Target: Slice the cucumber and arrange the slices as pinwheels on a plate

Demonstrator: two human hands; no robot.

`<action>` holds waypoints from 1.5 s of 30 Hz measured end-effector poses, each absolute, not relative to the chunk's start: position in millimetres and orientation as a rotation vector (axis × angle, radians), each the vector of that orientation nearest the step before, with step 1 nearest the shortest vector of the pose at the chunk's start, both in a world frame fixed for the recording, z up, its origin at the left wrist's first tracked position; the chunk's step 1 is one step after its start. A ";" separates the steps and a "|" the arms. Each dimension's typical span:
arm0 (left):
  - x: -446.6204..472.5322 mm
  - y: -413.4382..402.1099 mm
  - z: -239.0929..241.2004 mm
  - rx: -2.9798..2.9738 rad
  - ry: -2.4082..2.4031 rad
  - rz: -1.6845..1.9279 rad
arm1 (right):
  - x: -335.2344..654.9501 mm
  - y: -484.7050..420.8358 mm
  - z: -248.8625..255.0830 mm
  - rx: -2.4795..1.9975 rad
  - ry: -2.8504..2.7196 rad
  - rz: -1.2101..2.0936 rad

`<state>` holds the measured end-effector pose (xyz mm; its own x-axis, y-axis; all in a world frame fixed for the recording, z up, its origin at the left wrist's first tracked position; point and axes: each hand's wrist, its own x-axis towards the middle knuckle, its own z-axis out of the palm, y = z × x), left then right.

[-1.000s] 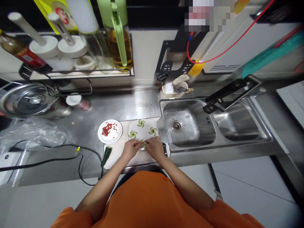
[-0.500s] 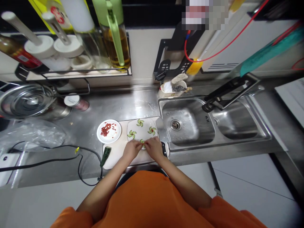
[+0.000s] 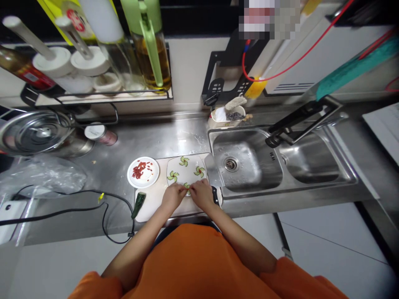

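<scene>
A white square plate [image 3: 188, 163] lies on a white cutting board [image 3: 152, 198] and carries several pinwheels made of cucumber slices [image 3: 183, 161]. My left hand [image 3: 172, 194] and my right hand [image 3: 201, 194] meet fingertip to fingertip at the plate's near edge. Both pinch the cucumber slices of the nearest pinwheel [image 3: 186, 186], which they largely hide. A cucumber end [image 3: 139, 203] lies on the board's left edge. A black knife handle [image 3: 215, 195] sits just right of my right hand.
A small round plate of red berries [image 3: 143, 172] sits left of the square plate. A double steel sink [image 3: 249, 160] with a black faucet [image 3: 299, 120] lies to the right. A pot lid [image 3: 39, 133], plastic bag [image 3: 40, 176], black cable [image 3: 77, 203] and bottle rack [image 3: 102, 97] fill the left.
Both hands stay at the plate's near edge with only slight finger movement on the cucumber slices. The view has shifted a little.
</scene>
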<state>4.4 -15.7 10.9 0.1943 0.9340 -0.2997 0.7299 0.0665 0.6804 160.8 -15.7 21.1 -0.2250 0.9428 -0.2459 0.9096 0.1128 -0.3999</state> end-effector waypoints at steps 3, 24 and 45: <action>5.1 -15.4 12.4 1.712 1.589 0.319 | 160.3 -16.3 21.2 -1.930 -2.303 0.724; 8.3 -16.1 12.3 1.716 1.657 0.287 | 159.4 -16.9 17.2 -1.949 -2.298 0.679; -26.1 -43.2 7.6 1.743 1.638 0.641 | 176.5 -22.9 24.0 -1.989 -2.244 0.682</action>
